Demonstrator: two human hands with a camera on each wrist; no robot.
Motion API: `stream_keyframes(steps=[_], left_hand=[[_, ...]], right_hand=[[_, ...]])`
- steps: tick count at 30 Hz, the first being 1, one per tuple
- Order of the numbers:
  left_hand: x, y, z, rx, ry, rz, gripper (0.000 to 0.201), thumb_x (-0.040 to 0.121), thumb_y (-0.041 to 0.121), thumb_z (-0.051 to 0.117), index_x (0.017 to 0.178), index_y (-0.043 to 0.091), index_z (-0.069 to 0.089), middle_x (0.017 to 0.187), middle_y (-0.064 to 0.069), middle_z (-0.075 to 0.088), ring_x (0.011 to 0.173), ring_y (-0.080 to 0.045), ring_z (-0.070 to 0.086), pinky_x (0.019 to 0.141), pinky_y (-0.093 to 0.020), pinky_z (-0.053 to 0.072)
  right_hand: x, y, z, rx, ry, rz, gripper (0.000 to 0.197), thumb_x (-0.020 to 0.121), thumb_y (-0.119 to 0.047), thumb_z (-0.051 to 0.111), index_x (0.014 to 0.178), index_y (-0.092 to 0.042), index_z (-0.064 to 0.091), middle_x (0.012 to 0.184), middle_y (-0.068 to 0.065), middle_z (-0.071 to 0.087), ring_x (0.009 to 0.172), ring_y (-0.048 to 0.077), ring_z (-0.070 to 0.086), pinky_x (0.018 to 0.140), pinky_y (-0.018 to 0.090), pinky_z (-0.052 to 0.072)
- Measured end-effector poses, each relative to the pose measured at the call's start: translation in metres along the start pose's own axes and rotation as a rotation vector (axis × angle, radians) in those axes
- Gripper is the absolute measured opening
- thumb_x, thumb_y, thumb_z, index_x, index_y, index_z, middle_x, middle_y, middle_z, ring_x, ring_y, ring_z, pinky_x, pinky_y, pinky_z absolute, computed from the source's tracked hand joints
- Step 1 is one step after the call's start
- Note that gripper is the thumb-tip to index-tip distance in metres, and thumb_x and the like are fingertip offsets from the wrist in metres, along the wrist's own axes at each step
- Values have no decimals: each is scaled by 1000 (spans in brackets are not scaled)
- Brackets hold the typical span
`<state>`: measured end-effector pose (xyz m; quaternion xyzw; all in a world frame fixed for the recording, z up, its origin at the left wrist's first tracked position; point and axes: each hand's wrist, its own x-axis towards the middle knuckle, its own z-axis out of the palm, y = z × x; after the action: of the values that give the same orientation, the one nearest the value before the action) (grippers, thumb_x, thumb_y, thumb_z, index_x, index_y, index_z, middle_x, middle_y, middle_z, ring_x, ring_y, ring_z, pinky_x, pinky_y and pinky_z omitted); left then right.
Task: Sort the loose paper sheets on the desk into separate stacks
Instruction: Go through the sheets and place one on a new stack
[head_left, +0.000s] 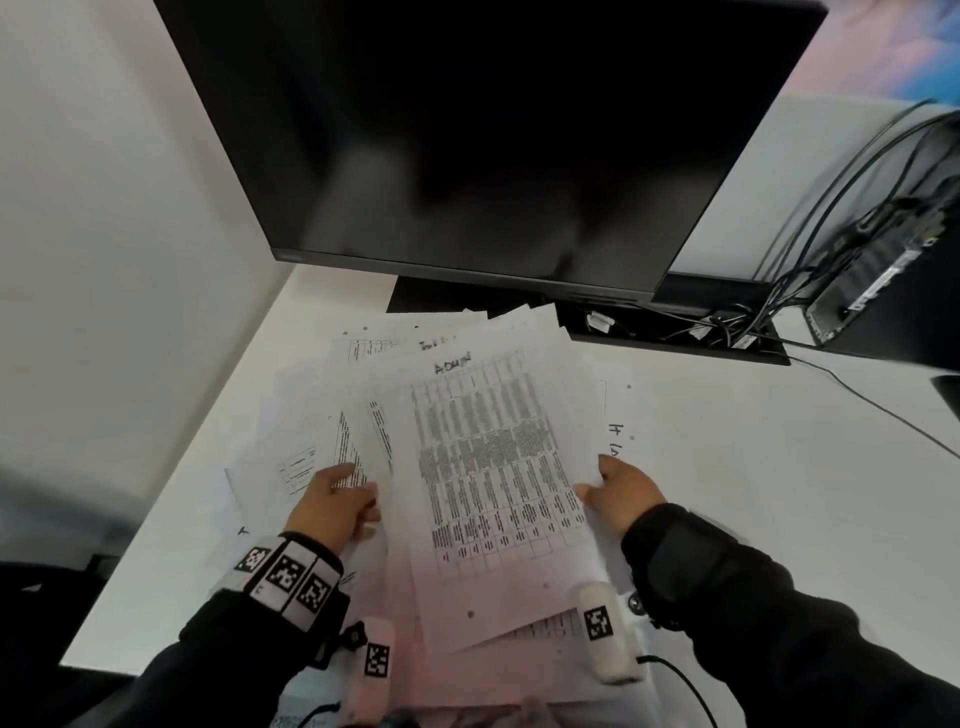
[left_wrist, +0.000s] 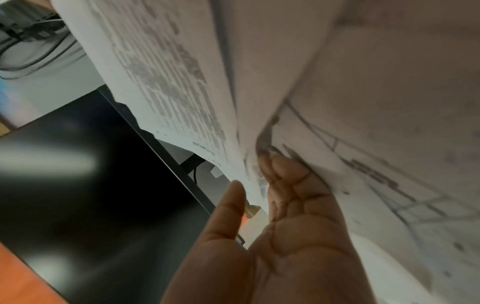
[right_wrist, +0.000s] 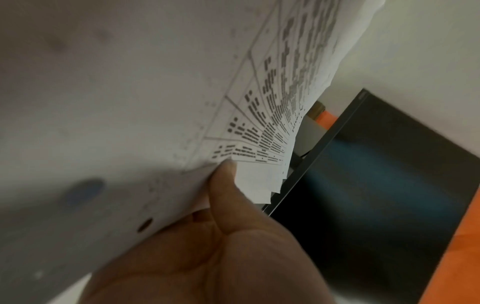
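Observation:
A fanned bundle of printed paper sheets (head_left: 483, 467) spreads over the white desk (head_left: 753, 493) in front of me. Its top sheet carries a dense table and the handwritten word ADMIN. My right hand (head_left: 618, 493) pinches the bundle's right edge; the right wrist view shows the thumb (right_wrist: 226, 170) pressed on the printed table (right_wrist: 259, 123), with the other fingers hidden behind the paper. My left hand (head_left: 337, 504) lies on the lower sheets at the left. In the left wrist view its fingers (left_wrist: 280, 170) rest fairly straight against a lower sheet (left_wrist: 376, 174), the thumb apart beside the top sheet (left_wrist: 168, 82).
A dark monitor (head_left: 493, 130) stands just behind the papers. Cables (head_left: 727, 322) and a small black computer box (head_left: 883, 280) sit at the back right. Another sheet with handwriting (head_left: 615, 431) pokes out on the right. A white wall runs along the left.

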<state>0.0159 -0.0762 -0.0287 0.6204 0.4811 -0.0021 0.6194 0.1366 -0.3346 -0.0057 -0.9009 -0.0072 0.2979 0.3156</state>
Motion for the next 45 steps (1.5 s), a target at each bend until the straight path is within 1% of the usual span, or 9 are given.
stream_keyframes(steps=[2,7,10,13,19,29,32,38,45], left_hand=[[-4,0,6,67,-7,6,38,88,12,61,123,8,48,79,-13,60,61,-24,56,55,-29,49],[-15,0,12,513,2,119,62,85,32,63,136,8,38,135,-15,49,122,-32,48,98,-40,40],[-16,4,10,563,35,132,46,88,23,60,126,4,42,130,-18,52,117,-32,50,92,-40,42],[-12,4,6,592,64,89,46,91,22,57,126,-2,39,131,-25,48,120,-39,46,97,-47,40],[-2,-3,3,542,-10,104,53,90,20,58,138,12,38,140,-8,47,129,-30,43,107,-45,35],[0,0,3,530,-145,149,63,85,26,64,139,16,34,137,0,48,126,-27,46,106,-41,35],[-5,2,8,541,-160,168,65,84,23,66,140,14,35,137,-3,50,126,-26,46,105,-40,36],[-21,9,3,307,-180,242,40,84,8,64,121,13,51,107,3,64,96,-17,59,77,-21,42],[-26,24,-3,147,-324,331,40,81,9,65,108,34,52,109,5,67,104,-19,63,98,-48,45]], right_hand=[[0,-5,8,-20,-44,-29,33,94,-16,51,126,-9,52,126,6,60,107,19,57,88,20,40],[-1,-10,15,-68,-141,-55,43,98,-25,44,139,-14,39,140,0,46,131,22,41,108,30,32],[5,-6,4,71,56,-64,22,98,-19,41,112,-18,57,112,1,61,104,20,53,90,25,39],[13,3,-12,112,224,52,35,93,-16,48,127,-11,52,127,11,57,112,26,55,96,27,40],[17,22,-12,206,80,108,29,86,-16,64,114,-9,59,109,5,59,102,26,60,92,29,46],[14,24,-3,292,66,-7,27,86,3,59,69,-18,52,63,-2,47,63,14,43,49,0,36],[12,23,-1,322,37,-27,25,87,2,57,71,-17,53,61,0,49,59,12,46,50,4,40],[6,14,-4,485,83,-47,20,90,-40,54,97,-23,61,99,3,67,97,26,62,94,38,48],[-30,-21,-19,465,46,-220,53,96,-40,41,144,-20,29,119,-16,40,117,4,37,95,18,25]])
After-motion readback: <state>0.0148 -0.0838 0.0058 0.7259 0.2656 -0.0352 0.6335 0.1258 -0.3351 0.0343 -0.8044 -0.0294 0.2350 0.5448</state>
